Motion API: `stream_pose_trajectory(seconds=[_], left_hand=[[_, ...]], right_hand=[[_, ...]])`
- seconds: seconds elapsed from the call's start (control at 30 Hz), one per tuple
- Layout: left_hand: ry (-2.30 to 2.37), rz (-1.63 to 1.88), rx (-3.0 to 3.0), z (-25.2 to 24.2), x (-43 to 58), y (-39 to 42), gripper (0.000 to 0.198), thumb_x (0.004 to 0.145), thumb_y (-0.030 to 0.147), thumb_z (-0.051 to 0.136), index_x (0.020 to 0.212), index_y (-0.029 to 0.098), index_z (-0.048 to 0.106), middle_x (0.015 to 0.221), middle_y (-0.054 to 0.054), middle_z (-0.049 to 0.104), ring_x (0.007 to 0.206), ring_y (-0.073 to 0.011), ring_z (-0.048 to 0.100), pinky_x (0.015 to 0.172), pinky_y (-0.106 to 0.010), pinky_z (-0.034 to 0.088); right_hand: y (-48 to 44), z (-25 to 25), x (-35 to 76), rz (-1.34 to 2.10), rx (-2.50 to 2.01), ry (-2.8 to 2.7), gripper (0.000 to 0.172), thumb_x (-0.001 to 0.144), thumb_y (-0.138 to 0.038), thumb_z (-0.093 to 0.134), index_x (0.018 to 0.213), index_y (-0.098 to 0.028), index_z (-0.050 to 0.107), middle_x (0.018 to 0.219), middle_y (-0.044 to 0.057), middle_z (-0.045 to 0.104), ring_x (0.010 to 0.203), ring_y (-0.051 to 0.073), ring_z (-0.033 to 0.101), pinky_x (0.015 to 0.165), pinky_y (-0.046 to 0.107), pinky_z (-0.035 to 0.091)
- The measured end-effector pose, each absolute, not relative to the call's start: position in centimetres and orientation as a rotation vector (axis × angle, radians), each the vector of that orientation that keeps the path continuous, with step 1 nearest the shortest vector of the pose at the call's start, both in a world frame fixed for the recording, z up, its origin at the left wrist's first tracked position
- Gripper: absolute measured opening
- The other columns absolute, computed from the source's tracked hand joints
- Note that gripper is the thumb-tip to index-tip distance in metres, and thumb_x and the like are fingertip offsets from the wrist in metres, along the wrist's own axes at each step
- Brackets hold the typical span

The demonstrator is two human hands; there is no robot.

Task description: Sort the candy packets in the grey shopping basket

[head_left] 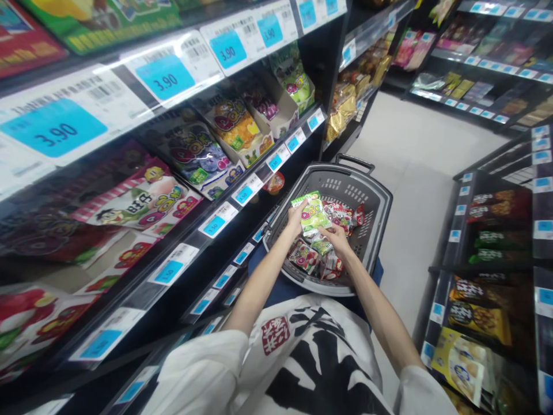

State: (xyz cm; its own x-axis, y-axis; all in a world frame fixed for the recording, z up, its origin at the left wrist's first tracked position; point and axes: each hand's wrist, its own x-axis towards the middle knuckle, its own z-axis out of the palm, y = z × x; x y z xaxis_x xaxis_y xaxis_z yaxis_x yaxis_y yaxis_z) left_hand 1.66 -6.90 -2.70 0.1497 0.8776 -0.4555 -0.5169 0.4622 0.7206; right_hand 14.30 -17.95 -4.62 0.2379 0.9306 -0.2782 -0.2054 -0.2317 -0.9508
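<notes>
The left hand (297, 220) is closed around the left edge of a green packet (314, 212), holding it just above the grey basket (380, 199). The right hand (337, 237), fingers bent, touches the packet's near lower edge; I cannot tell whether it grips. Red packets (343, 217) lie in the basket below. A shelf (242, 173) with blue price tags (165, 76) runs along the left.

Both hands, left hand (297, 218) and right hand (336, 237), grip a green candy bag (313, 214) over the grey basket (377, 199).

A shop: price-tagged shelves (164, 78) of packaged snacks.
</notes>
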Motion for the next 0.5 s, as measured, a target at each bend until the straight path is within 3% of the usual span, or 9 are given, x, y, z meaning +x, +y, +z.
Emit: stream_pose_trajectory(seconds=[0.33, 0.5], left_hand=[[0.875, 0.973, 0.453, -2.82, 1.79, -7.13, 0.045, 0.069, 0.041, 0.09, 0.096, 0.011, 0.071, 0.089, -0.013, 0.078, 0.094, -0.0275, 0.076, 0.095, -0.041, 0.059], [0.85, 0.985, 0.443, -3.12, 1.84, -6.99, 0.043, 0.069, 0.036, 0.09, 0.098, 0.011, 0.071, 0.091, -0.012, 0.078, 0.096, -0.0256, 0.075, 0.096, -0.039, 0.058]], right_hand=[[-18.16, -4.7, 14.11, 1.208, -1.425, -0.723, 0.059, 0.05, -0.059, 0.093, 0.087, -0.017, 0.074, 0.08, 0.006, 0.072, 0.064, 0.016, 0.058, 0.058, 0.029, 0.044], [-18.06, -4.49, 14.02, 1.123, -1.444, -0.802, 0.059, 0.056, -0.064, 0.087, 0.09, -0.018, 0.073, 0.082, 0.008, 0.073, 0.067, 0.02, 0.061, 0.06, 0.032, 0.046]])
